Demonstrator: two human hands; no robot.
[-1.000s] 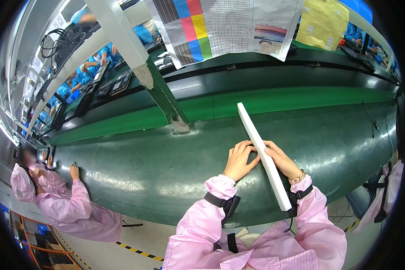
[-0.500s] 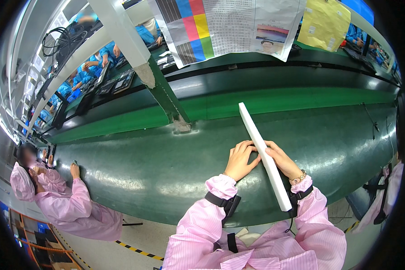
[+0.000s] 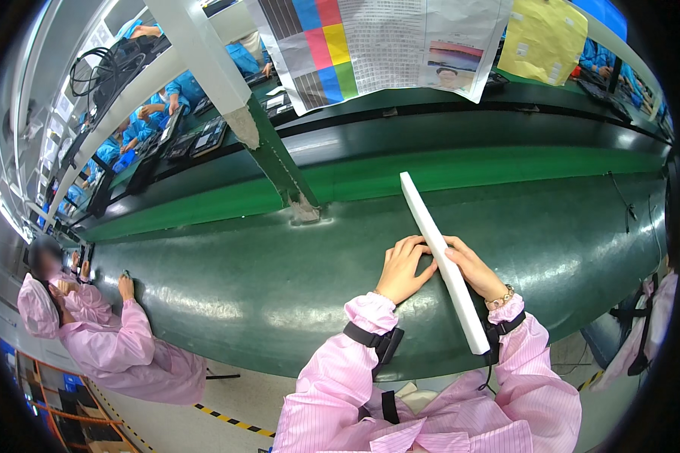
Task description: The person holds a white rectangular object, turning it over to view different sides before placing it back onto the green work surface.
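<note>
A dark green tabletop curves across the view, with a brighter green belt behind it. A white post rises near hanging printed sheets and a yellow sheet. A co-worker in pink sits at far left

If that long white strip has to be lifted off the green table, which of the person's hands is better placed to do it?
Probably the right hand: it lies along the white strip's outer side near its middle. The left hand only touches the strip's near edge with its fingertips, its palm on the green table.
</note>
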